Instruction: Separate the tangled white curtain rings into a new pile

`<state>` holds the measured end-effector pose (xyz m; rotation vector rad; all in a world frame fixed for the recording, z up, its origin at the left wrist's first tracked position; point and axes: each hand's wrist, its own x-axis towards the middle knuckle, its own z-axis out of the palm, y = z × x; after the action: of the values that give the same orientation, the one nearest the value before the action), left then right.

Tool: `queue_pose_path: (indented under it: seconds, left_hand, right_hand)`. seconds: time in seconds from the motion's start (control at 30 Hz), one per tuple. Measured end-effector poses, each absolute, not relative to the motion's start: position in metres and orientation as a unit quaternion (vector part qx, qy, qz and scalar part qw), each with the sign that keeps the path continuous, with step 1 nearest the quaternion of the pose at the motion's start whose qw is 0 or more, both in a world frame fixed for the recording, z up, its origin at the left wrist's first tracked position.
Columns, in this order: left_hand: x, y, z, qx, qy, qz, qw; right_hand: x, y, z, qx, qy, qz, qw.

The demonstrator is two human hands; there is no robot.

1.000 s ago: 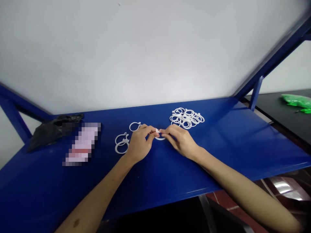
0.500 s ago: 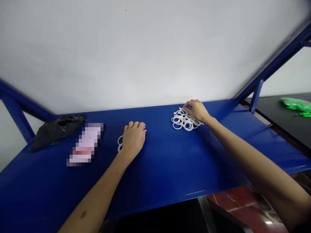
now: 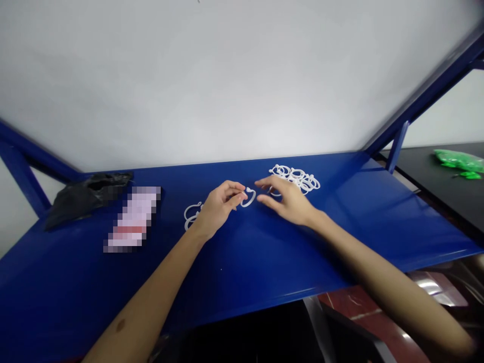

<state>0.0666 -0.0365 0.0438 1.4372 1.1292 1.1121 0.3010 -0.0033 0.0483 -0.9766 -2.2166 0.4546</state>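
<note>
Between the thumb and fingers of my left hand (image 3: pixel 223 204) is a white plastic ring (image 3: pixel 248 197) with a small knob, like a curtain ring, held just above the table. My right hand (image 3: pixel 285 199) is a short way to the right of that ring, thumb and fingers apart, with nothing between them. Behind my right hand lies a heap of white rings (image 3: pixel 297 176), partly covered by it. A few more white rings (image 3: pixel 191 214) rest on the table at the left, partly hidden by my left hand.
The blue table (image 3: pixel 264 262) stands against a pale wall. On its left side lie a black plastic bag (image 3: pixel 88 196) and a blurred-out pink item (image 3: pixel 134 217). Blue slanted posts (image 3: pixel 399 146) rise at both ends. A green bag (image 3: pixel 459 161) sits on a black table at the right.
My right hand has come left and nearer from the heap and is now spread. My left hand has moved right, lifting away from the table with a ring that now shows.
</note>
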Motion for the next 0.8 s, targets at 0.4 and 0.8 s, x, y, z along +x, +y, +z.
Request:
queue_pose_path:
  seconds: [0.4,0.8]
  left_hand:
    - [0.081,-0.044,0.031,0.549,0.501,0.468,0.478]
    - [0.083,-0.055,0.035,0.680,0.506,0.444,0.291]
  right_hand:
    - [0.263,-0.041,0.026,-0.391,-0.721,0.282,0.497]
    - [0.266,-0.054,0.031,-0.346,-0.761,0.276,0.475]
